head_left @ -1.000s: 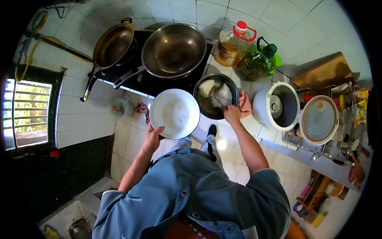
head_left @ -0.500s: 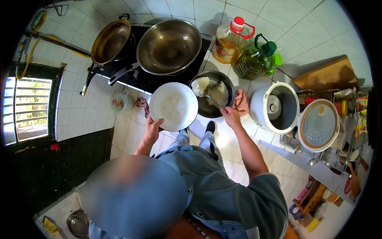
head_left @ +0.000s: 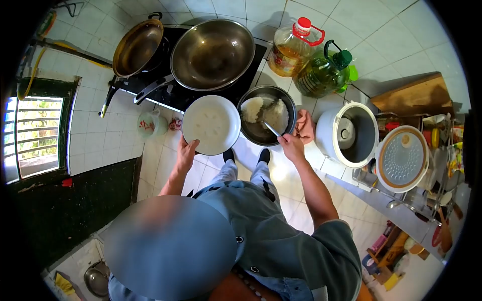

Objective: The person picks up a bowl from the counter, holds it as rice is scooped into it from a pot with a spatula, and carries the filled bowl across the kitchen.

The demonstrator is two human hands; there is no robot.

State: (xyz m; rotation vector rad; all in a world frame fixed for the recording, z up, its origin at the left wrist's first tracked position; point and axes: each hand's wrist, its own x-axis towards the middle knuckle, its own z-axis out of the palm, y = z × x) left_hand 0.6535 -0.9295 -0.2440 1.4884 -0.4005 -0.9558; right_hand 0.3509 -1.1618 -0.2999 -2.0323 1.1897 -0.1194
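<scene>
My left hand (head_left: 188, 149) grips the near rim of a white bowl (head_left: 211, 125), its thumb over the edge. Pale marks show on the bowl's inside surface. Beside it on the right stands a dark metal pot (head_left: 293, 108) with clumps of white rice (head_left: 277, 114) in it. My right hand (head_left: 291, 146) is closed around the handle of a metal spoon (head_left: 272, 130); the spoon's head reaches down into the rice, where its tip is hidden. A pink cloth (head_left: 304, 128) lies against the pot's right side, close to my right hand.
Behind are a steel wok (head_left: 213, 55) and a browned pan (head_left: 139, 48) on the black stove (head_left: 173, 98). Two oil bottles, one red-capped (head_left: 293, 47) and one green-capped (head_left: 324, 74), stand beyond the pot. An uncovered rice cooker (head_left: 348, 135) stands on the right.
The bowl has moved left and slightly away from me with my left hand, off the pot's edge. My right hand and the spoon have barely shifted.
</scene>
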